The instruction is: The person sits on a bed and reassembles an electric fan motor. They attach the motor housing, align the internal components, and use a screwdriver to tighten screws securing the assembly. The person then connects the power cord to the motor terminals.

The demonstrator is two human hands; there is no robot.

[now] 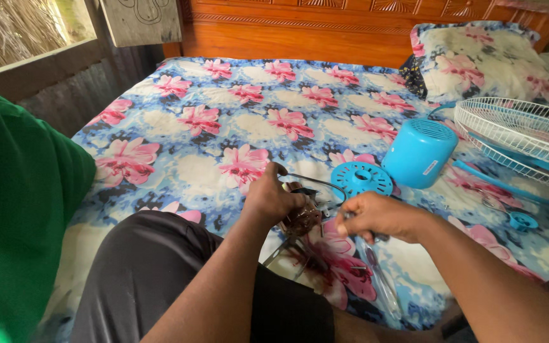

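My left hand [273,198] grips a small dark metal fan motor [301,219] with copper windings, held just above the floral bed sheet [223,127]. My right hand [376,216] is closed around a thin tool, apparently a screwdriver [376,267], whose shaft points down toward the sheet beside the motor. A grey wire [316,181] loops from the motor toward a blue round plastic disc [361,179] lying just beyond my hands.
A blue cylindrical motor housing [419,152] lies on its side behind the disc. A white wire fan guard [519,130] and blue fan parts [521,220] lie at right. A floral pillow [478,60] leans on the wooden headboard [325,28]. A green-clothed person [14,209] sits at left.
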